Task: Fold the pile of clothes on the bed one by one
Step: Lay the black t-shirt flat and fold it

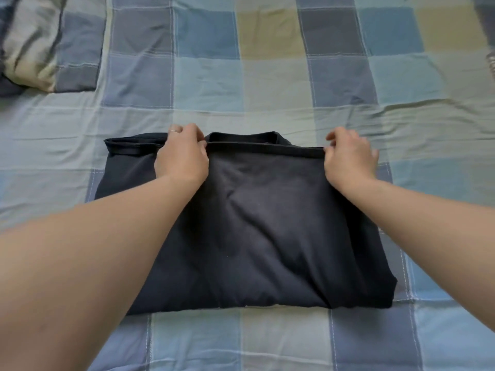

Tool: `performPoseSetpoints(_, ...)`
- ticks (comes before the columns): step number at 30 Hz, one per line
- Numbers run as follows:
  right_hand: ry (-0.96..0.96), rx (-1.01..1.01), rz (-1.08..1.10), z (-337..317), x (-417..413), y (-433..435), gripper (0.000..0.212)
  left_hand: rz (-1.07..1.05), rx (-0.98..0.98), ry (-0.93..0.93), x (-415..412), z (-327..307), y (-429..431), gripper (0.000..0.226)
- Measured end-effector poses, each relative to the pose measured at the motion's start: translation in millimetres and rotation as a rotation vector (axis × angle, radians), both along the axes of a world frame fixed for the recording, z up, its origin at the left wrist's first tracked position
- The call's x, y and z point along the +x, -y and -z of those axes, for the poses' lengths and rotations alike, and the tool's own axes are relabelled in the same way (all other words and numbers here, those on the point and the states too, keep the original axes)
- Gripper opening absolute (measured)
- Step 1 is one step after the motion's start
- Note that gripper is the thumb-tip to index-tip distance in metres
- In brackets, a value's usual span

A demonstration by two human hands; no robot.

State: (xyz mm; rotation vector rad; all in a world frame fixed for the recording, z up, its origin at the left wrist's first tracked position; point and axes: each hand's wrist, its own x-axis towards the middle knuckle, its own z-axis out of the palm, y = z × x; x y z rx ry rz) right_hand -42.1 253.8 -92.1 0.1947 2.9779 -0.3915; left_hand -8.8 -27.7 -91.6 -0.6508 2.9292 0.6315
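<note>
Right now, nearest me at six o'clock, the bed [241, 338] shows its checked cover of blue, grey and sand squares. It is a thin woven cloth with white stitch lines and soft creases.

On it, at the centre, lies the dark garment [267, 223]. It is a soft, matte knit that looks doubled into a rough rectangle, puffy in the middle with a rounded fold along its near edge.

My forearms reach over it to the far hem at twelve o'clock. My left hand [182, 156] has its fingers [197, 133] curled over and pinching that hem. My right hand [351, 159] pinches the same band between thumb and fingers [334, 137] at the one o'clock corner. I hold it at two spread points so the edge stays taut and straight, which I judge keeps the next fold square. A looser flap sticks out past my left hand toward ten o'clock.

Beyond the hem the cover is more rumpled. A pillow [40, 49] in matching checks sits at ten o'clock. I cannot see the rest of the pile.
</note>
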Motion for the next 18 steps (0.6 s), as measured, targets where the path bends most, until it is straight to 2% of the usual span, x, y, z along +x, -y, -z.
performPoseSetpoints(2, -0.164, 0.048, -0.218, -2.8, 17.0, 7.9, 0.041, 0.036, -0.016, -0.134, 7.7, -1.8, -9.7, 0.017)
performPoseSetpoints(4, -0.262, -0.007, -0.565, -1.3, 41.2, 17.6, 0.044, 0.285, -0.117, -0.213, 20.3, 2.6, -12.5, 0.016)
performPoseSetpoints(5, -0.251, -0.005, -0.727, 3.0, 53.0, 22.3, 0.045, 0.458, -0.175, -0.203, 27.8, 6.9, -12.0, 0.017)
performPoseSetpoints(7, -0.028, 0.072, -0.908, 16.7, 69.3, 31.9, 0.051, 0.703, -0.251, -0.013, 40.7, 18.2, -7.5, 0.032)
performPoseSetpoints(8, 0.102, 0.116, -0.918, 24.9, 72.1, 34.7, 0.056, 0.735, -0.264, 0.102, 44.7, 24.6, -2.9, 0.043)
performPoseSetpoints(10, 0.254, 0.183, -0.826, 42.2, 68.3, 33.2, 0.063, 0.687, -0.261, 0.214, 47.7, 36.9, 11.0, 0.057)
performPoseSetpoints(14, 0.265, 0.275, -0.591, 57.8, 53.5, 15.4, 0.074, 0.519, -0.317, 0.252, 51.6, 46.0, 39.5, 0.062)
performPoseSetpoints(18, 0.293, 0.269, -0.342, 58.2, 55.2, 22.0, 0.074, 0.178, -0.275, 0.309, 71.9, 42.5, 72.6, 0.067)
